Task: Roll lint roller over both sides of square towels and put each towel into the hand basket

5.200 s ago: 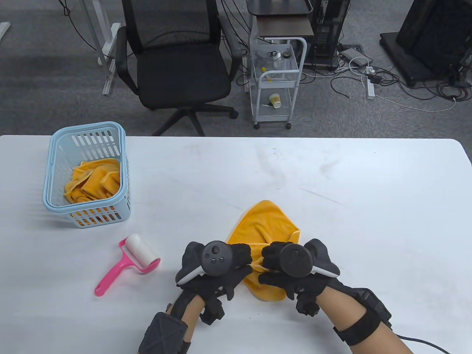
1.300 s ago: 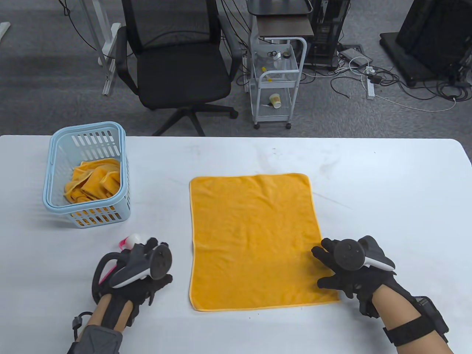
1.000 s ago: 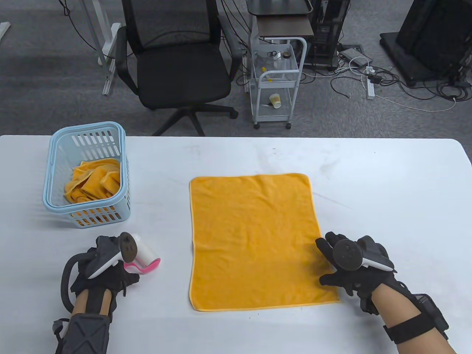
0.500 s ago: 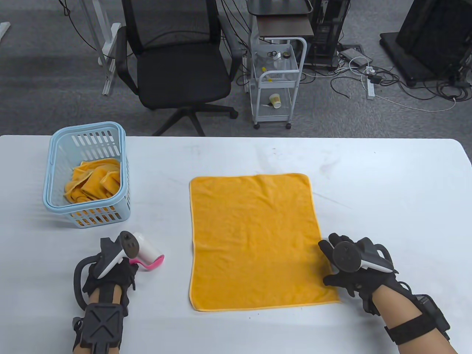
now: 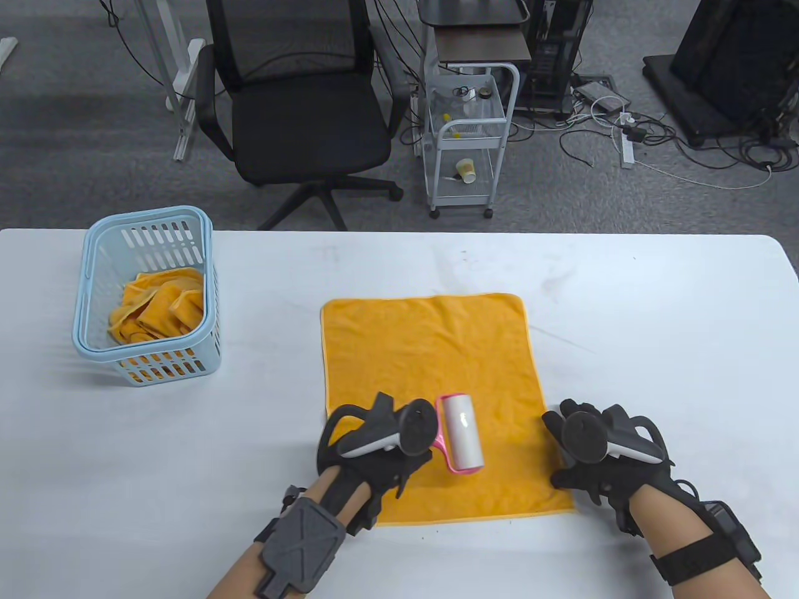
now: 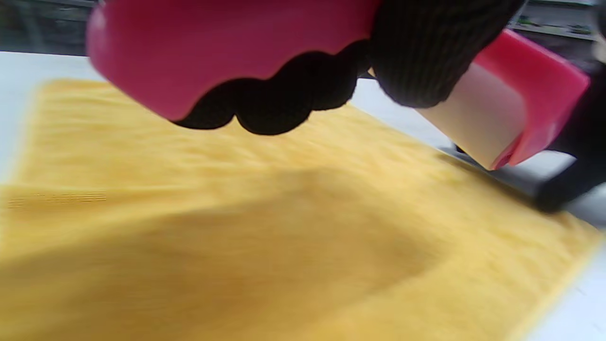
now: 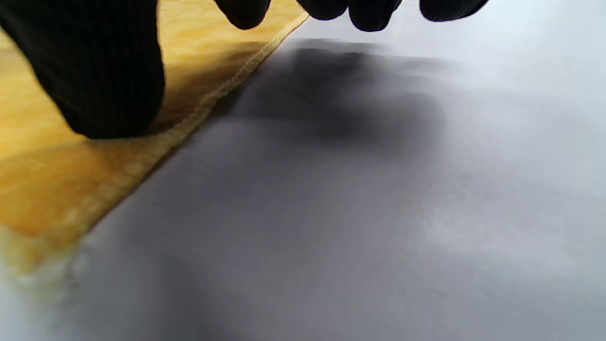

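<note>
A white table (image 5: 655,324) filled the lower part of the frame. At its centre an orange square towel (image 5: 424,349) lay flat. At the left stood a light blue hand basket (image 5: 93,281) holding crumpled orange towels (image 5: 159,306). The right hand (image 5: 593,455) rested with relaxed, spread fingers on the flat towel's lower right edge. The left hand (image 5: 381,449) gripped the pink lint roller (image 5: 460,433), its white roll over the towel's lower middle.
</note>
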Available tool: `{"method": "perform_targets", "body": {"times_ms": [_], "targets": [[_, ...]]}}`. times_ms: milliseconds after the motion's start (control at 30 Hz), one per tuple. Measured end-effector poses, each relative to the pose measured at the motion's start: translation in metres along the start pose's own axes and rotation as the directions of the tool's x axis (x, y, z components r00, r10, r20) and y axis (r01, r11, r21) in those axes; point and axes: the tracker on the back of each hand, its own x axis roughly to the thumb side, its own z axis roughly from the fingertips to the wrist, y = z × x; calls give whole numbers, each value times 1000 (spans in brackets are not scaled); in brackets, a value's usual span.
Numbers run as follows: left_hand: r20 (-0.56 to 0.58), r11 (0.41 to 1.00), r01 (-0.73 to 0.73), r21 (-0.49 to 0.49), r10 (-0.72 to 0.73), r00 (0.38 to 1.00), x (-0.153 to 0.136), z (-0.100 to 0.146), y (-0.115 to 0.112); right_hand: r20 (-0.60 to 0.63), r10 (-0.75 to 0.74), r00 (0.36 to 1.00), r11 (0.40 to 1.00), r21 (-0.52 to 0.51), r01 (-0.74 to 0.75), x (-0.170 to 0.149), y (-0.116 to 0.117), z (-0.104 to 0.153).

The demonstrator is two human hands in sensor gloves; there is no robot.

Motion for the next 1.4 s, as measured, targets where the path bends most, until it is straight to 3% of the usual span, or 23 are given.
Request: {"method": "perform_targets", "body": {"times_ms": [167,333,500,733,867,967,1067,1233,1333,1400], "targets": [[83,998,0,-68,6,997,35,-33,-31,-5,4,1000,1000,-1,-4,0,1,0],[30,992,84,-89,-81,996,26,-35,-40,-11,2,1000,1000,-1,-2,-1,2,0],[-118,910,367,-194,-393,912,-18,0,-34,-26,17,1000,1000,3,-17,0,1,0],[-299,855,376,-357,-486,821,-103,70,-37,-33,20,999,1000,9,-20,-1,1,0],[-330,838,399,-372,-521,787,-114,83,-31,-33,28,999,1000,12,-27,-1,1,0],[-320,901,331,-279,-412,853,-102,71,-16,-37,43,998,999,4,-43,0,1,1],[-253,968,208,-141,-239,938,-68,35,-2,-37,47,998,999,2,-47,0,1,1],[-137,985,156,-69,-165,977,-21,-25,-6,-39,37,999,999,4,-37,-1,2,1],[-108,993,103,-61,-109,988,-12,-48,-14,-39,35,999,999,3,-35,-1,2,1],[-125,989,142,-43,-146,981,-16,-55,-18,-39,31,999,1000,4,-31,-1,2,1]]}}
